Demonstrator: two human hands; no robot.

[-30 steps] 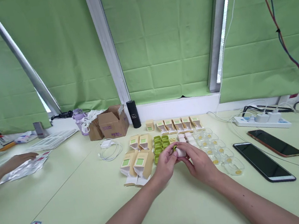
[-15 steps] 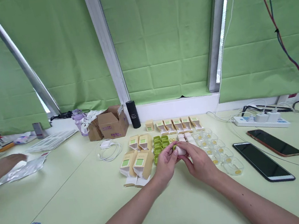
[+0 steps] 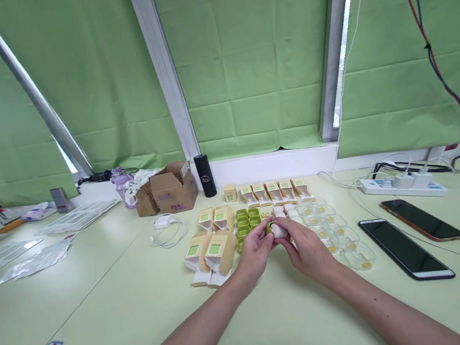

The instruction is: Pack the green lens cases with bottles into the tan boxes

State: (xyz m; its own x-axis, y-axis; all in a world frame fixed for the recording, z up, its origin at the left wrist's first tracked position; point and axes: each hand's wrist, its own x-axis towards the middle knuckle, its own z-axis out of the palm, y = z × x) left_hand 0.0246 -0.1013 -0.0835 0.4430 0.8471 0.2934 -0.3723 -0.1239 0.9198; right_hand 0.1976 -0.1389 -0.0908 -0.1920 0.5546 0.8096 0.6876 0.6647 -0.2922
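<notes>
My left hand (image 3: 256, 252) and my right hand (image 3: 306, 247) meet over the middle of the table, both pinched on one small white piece with a green ring (image 3: 276, 229). Just beyond them lie green trays (image 3: 247, 220), small white pieces (image 3: 284, 209) and clear lids with yellow dots (image 3: 333, 228). Tan cartons with green labels (image 3: 211, 249) lie left of my left hand. A row of smaller cartons (image 3: 273, 190) stands further back.
Two phones (image 3: 405, 247) lie at the right, with a power strip (image 3: 402, 184) and cables behind them. A cardboard box (image 3: 173, 188), a black cylinder (image 3: 205, 175) and a white cable (image 3: 167, 228) sit at the back. Foil bags (image 3: 38, 260) lie at the far left.
The other person's hand and forearm at the far left have pulled back out of view. My two hands stay together on the small piece, barely moved.
</notes>
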